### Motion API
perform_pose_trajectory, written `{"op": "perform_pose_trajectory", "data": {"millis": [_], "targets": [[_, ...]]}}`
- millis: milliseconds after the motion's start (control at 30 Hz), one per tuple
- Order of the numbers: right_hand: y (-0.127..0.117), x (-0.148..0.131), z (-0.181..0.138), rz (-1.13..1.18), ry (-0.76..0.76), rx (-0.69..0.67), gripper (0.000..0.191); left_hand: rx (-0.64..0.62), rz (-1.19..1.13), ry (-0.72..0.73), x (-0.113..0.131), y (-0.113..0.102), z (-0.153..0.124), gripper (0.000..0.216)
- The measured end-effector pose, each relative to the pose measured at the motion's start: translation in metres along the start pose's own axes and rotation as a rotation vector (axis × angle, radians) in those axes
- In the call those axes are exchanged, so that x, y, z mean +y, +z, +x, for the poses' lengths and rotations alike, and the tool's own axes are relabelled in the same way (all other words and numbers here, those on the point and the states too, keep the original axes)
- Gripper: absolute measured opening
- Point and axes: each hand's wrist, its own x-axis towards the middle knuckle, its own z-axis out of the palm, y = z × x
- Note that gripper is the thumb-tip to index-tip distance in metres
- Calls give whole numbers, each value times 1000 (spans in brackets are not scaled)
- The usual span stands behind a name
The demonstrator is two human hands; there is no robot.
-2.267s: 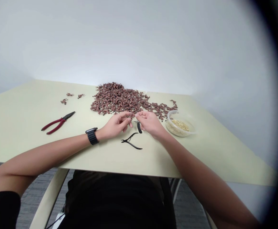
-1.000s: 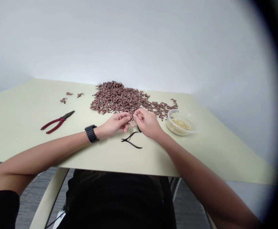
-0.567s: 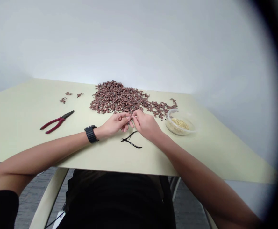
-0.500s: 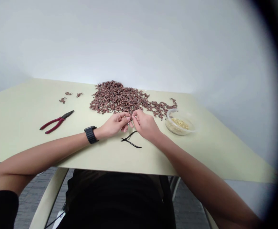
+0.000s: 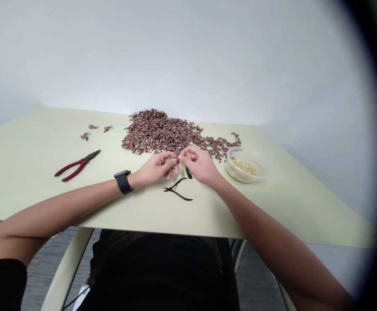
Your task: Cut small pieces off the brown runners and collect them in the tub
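Note:
My left hand (image 5: 157,167) is closed in a pinch at the near edge of a heap of small reddish-brown pieces (image 5: 157,131) with dark tips. A tiny brown piece (image 5: 177,160) shows at its fingertips, mostly hidden. Opposite it, the thumb and forefinger of my right hand (image 5: 199,164) are pinched together, almost touching the left fingertips. What lies between the right fingers is too small to make out. Just below the hands lie black nippers (image 5: 178,191), handles spread. A dark, rounded object (image 5: 188,172) shows partly beside my right hand.
To the right stands a clear round tub (image 5: 232,170) with small gold-coloured bits (image 5: 245,166) in it. Red-handled pliers (image 5: 78,166) lie at the left. Beyond them are a few loose brown pieces (image 5: 93,127). A wall closes off the table's (image 5: 136,211) far side.
My right hand has turned and shifted slightly to the right, uncovering the dark object below it. My left hand stays almost still, pinching.

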Motion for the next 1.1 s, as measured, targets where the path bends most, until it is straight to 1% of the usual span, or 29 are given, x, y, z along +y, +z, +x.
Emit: {"op": "perform_pose_trajectory", "data": {"millis": [67, 133, 233, 300, 333, 400, 500, 567, 667, 733, 767, 833, 867, 1000, 1033, 1100], "targets": [[-3, -1, -1, -168, -148, 29, 16, -20, -58, -16, -1, -1, 1, 39], [-6, -2, -2, -297, -247, 13, 14, -31, -94, -33, -2, -2, 2, 40], [-7, -2, -3, -384, -316, -33, 13, -30, -89, -38, -1, -2, 1, 39], [-4, 0, -3, -352, -301, -9, 13, -15, -42, -21, 0, -1, 1, 39], [-1, 1, -3, -302, -262, 16, 14, 1, -7, -8, 0, 0, 0, 38], [5, 2, -2, -129, -113, 45, 20, 55, 84, 28, 1, 3, -1, 36], [14, 3, -1, 206, 162, 31, 29, 148, 294, 98, -1, 5, -3, 30], [17, 3, 0, 390, 285, 17, 31, 185, 454, 143, -4, 5, -3, 26], [18, 2, 1, 576, 382, -44, 31, 198, 642, 172, -8, 3, -4, 23], [17, 2, 1, 626, 406, -90, 34, 191, 703, 169, -9, 1, -4, 24], [16, 2, 1, 615, 402, -98, 33, 186, 702, 168, -8, 1, -4, 24], [15, 2, 0, 502, 337, -79, 29, 182, 638, 170, -6, 1, -4, 23], [14, 3, 0, 399, 270, -56, 27, 182, 580, 165, -5, 2, -3, 24], [8, 3, -2, -107, -110, 37, 22, 147, 274, 79, -1, 3, -1, 32], [5, 3, -2, -198, -178, 42, 20, 127, 209, 57, 0, 3, -1, 34], [0, 3, -3, -326, -263, 27, 18, 84, 116, 25, 1, 2, 0, 36]]}}
